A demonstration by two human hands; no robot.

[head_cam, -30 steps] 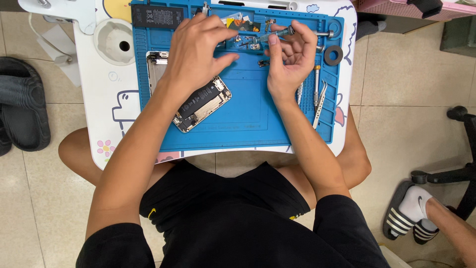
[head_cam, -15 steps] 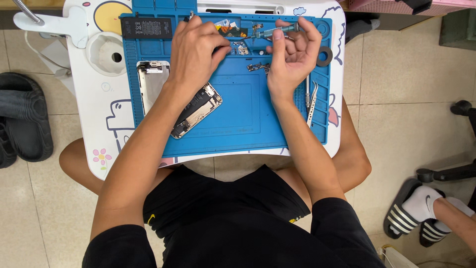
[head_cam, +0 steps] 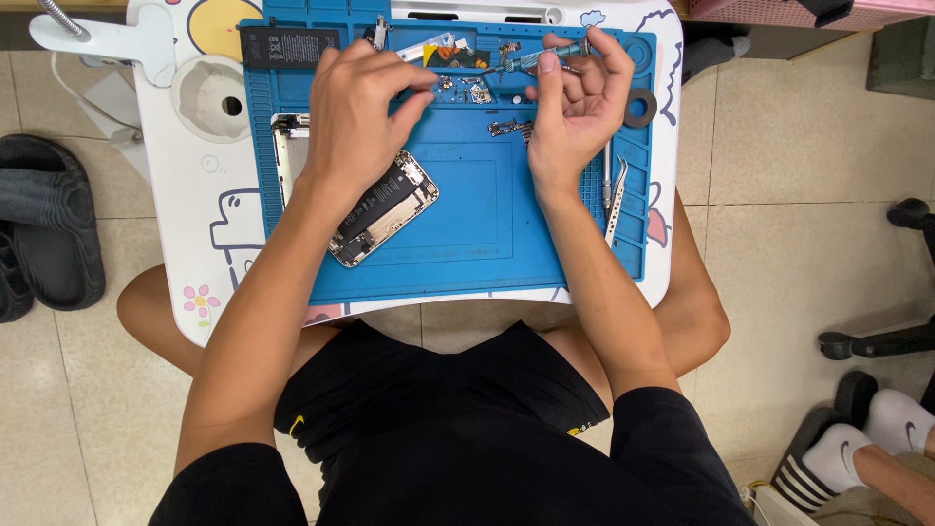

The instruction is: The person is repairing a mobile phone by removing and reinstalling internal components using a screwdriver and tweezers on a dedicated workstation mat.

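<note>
While both hands work at the top centre of the frame, one opened smartphone body with its dark battery and circuit boards exposed [head_cam: 382, 207] lies on the blue silicone repair mat [head_cam: 467, 248], just below the left hand [head_cam: 355, 112] and partly under that wrist. Its long axis runs diagonally, from the lower left up toward the upper right. The left hand is curled palm down, its thumb and forefinger pinched together over the small loose phone parts [head_cam: 466, 90] in the mat's upper trays; what it pinches is too small to tell. The right hand [head_cam: 575, 102] is palm up with fingers bent, gripping one slim teal-handled screwdriver [head_cam: 545, 56] that lies nearly level, its tip pointing left toward the other hand.

One detached phone frame with a silver edge [head_cam: 285, 156] lies upright along the mat's left side, and one black rectangular battery [head_cam: 289, 46] sits at the mat's upper left corner. Two metal tweezers [head_cam: 614, 195] rest side by side at the right edge, and one black ring [head_cam: 640, 107] lies above them. The mat rests on one white lap table with cartoon drawings [head_cam: 209, 248], whose round cup recess [head_cam: 209, 97] is in the upper left. Two dark slippers [head_cam: 44, 229] lie on the tiled floor at the left.
</note>
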